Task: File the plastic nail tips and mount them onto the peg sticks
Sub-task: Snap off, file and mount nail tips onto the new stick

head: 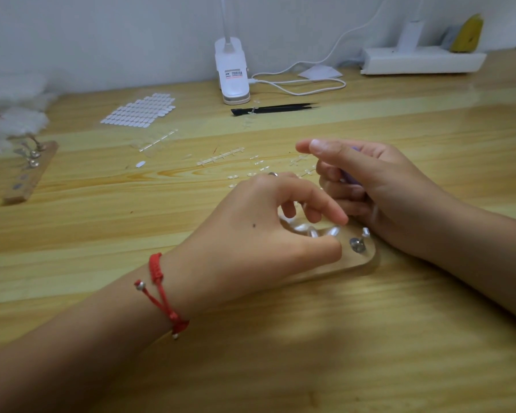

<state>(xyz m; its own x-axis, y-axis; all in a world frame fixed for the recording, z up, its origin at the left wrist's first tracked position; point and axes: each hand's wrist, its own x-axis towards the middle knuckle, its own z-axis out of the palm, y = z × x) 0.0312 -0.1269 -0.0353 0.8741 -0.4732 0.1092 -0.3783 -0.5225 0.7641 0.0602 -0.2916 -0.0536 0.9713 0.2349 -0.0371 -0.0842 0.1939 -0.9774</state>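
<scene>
A wooden peg holder (362,259) lies on the table under both hands, with a bare metal peg (356,244) at its right end. Several clear nail tips (304,228) stand on its other pegs. My left hand (259,236), with a red cord bracelet on the wrist, curls over them; its thumb and index finger pinch one clear nail tip (333,232). My right hand (379,189) sits just behind the holder, its fingers curled round a purple file (350,178) that is mostly hidden in the fist.
A second wooden peg holder (27,174) lies at the left. A sheet of adhesive tabs (140,111), clear plastic sprues (221,158), black tweezers (274,108), a clip lamp (233,76) with its cable, and a power strip (423,59) lie further back.
</scene>
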